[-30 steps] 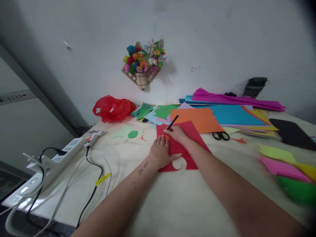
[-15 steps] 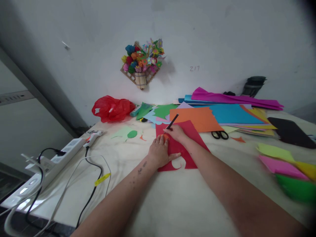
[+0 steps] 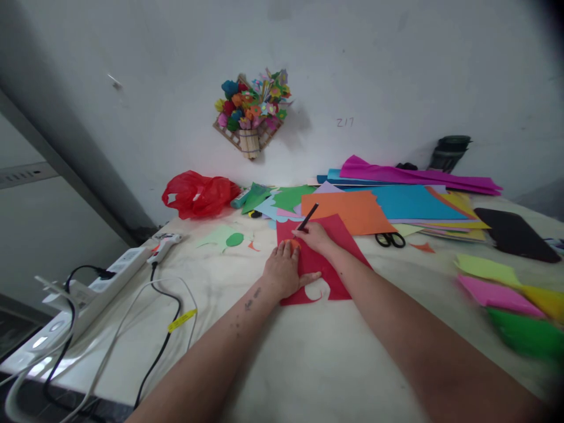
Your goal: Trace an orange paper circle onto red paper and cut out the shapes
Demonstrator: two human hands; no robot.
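A red sheet of paper (image 3: 339,247) lies on the table with a curved piece cut out of its near edge. My left hand (image 3: 284,271) rests flat on it, fingers stretched forward and thumb out to the right. Its fingertips press on a small orange paper piece (image 3: 292,242), which they partly cover. My right hand (image 3: 316,239) grips a dark pencil (image 3: 309,216) at the right of that orange piece, the pencil slanting up to the right. The pencil's tip is too small to make out.
Black-handled scissors (image 3: 390,239) lie right of the red sheet, by an orange sheet (image 3: 348,211). Coloured papers and a red plastic bag (image 3: 200,194) line the back. A power strip (image 3: 110,282) with cables runs along the left; a black tablet-like slab (image 3: 515,234) lies right.
The whole view has shifted slightly. Both hands keep nearly the same place on the red sheet, with the pencil still in my right hand.
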